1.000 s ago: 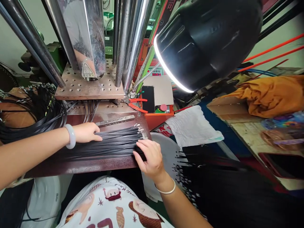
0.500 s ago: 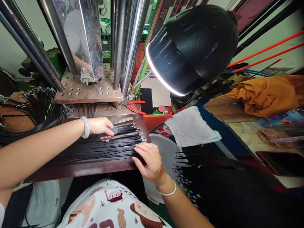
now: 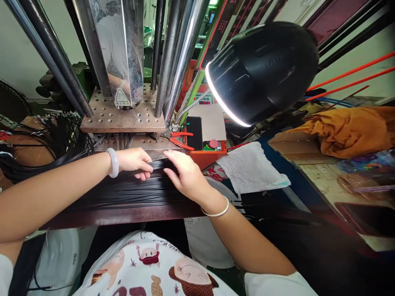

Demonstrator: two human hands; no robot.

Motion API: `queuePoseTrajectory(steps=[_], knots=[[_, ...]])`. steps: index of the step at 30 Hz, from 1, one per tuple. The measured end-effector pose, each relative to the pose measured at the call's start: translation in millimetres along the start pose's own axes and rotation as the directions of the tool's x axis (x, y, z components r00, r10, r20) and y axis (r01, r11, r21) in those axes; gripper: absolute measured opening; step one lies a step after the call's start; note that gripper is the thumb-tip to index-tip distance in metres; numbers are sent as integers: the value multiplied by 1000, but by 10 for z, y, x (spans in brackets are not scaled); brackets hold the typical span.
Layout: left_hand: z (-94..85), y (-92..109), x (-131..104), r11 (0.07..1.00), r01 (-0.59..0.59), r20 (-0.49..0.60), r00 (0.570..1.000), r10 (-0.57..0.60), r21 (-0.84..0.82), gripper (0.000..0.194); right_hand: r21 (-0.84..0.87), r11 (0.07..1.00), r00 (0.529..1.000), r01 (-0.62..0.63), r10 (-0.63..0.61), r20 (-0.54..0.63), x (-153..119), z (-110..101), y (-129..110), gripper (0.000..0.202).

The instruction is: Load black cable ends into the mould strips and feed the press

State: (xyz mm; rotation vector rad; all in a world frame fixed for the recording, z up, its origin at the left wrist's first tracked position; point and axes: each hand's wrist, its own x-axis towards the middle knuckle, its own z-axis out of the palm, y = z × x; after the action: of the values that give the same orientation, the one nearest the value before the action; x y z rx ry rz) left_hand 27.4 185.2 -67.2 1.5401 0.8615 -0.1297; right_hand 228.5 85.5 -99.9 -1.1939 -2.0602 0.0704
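Black cables (image 3: 132,190) lie side by side across the dark red bench edge (image 3: 129,215). Over their upper part is my left hand (image 3: 134,162), wearing a pale bangle, its fingers curled together; whether a cable is between them is too small to tell. My right hand (image 3: 184,172) rests at the right part of the cables, thumb and fingers apart, palm down, covering their ends. Just beyond the fingertips a metal strip (image 3: 160,156) is partly hidden.
A press with a drilled metal plate (image 3: 123,119) stands behind the bench. Red-handled pliers (image 3: 182,139) and a phone (image 3: 195,132) lie behind my right hand. A black lamp (image 3: 262,74) hangs at upper right. Coiled cables (image 3: 61,139) are at left, a white cloth (image 3: 256,168) at right.
My right hand has moved up and left, from the near cable ends to beside the metal strip. My left hand has shifted slightly right. The view has shifted a little.
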Motion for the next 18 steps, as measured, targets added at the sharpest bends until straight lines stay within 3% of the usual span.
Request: queuePoseTrajectory(steps=[2,6,9,12,13,14,15,16,17,18], knots=[[-38,13,-5,997,-4,-32,999,7,83,26,-20,1000,1000,11,-11,-13,21,39,-1,38],[-71,58,10,957,-29,-89,994,57,288,25,-11,999,986,-54,51,-156,28,53,-43,31],[-34,84,-9,975,-34,-80,995,53,217,25,-159,987,1000,-14,14,-2,45,98,-59,35],[-34,59,-114,947,-134,-68,985,160,292,25,-376,925,966,-46,137,219,59,160,-12,29],[-53,36,-163,902,-191,-137,956,261,386,25,-422,904,953,-73,189,238,64,178,15,31],[-78,9,-212,828,-239,-223,892,394,507,27,-436,895,951,-94,209,225,73,196,43,33],[-104,-18,-254,726,-266,-284,793,539,634,29,-411,907,962,-96,191,196,89,218,67,36],[-125,-42,-284,610,-282,-292,683,670,740,31,-349,934,976,-70,136,168,117,244,84,39],[-136,-59,-299,491,-312,-233,598,767,814,32,-265,964,986,-20,64,157,158,276,95,41],[-137,-69,-297,378,-372,-125,552,824,848,31,-177,983,985,38,-8,170,212,313,102,42]])
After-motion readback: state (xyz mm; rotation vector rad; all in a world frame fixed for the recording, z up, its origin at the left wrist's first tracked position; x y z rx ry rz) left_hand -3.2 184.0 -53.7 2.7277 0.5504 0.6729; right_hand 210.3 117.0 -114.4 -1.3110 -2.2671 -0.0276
